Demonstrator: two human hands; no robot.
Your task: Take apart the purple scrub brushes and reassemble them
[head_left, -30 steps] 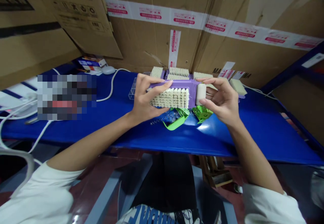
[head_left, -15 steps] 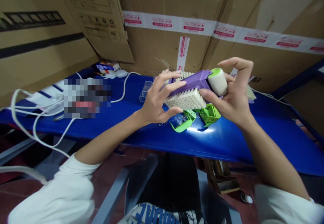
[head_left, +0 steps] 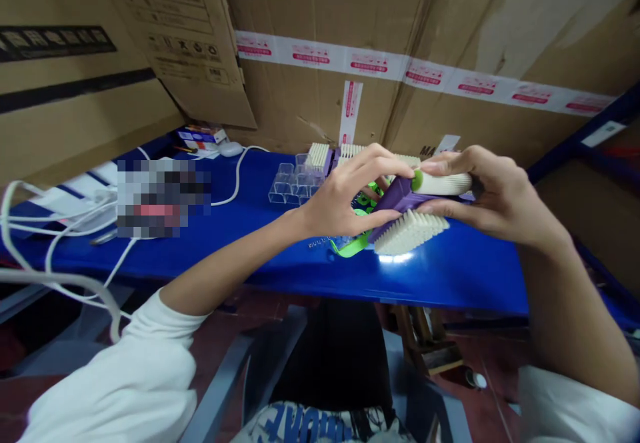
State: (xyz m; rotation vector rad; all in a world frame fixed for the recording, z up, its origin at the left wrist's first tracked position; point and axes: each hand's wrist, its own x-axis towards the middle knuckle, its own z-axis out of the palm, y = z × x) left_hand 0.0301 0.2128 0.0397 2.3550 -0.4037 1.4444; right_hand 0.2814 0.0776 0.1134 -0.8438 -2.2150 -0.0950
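So on the left we've got a clear compartment tray (head_left: 287,189) on the blue table (head_left: 235,223), probably parked clear of our arms. Our left hand (head_left: 340,193) pinches the purple-backed bristle block (head_left: 411,233) above the table, likely steadying it, while our right hand (head_left: 505,193) pinches the ribbed cream roller (head_left: 443,184), seemingly keeping it lined up.

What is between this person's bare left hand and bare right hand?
The head view shows a purple plastic block with cream bristles and a cream ribbed cylinder with a green end between the left hand and right hand.
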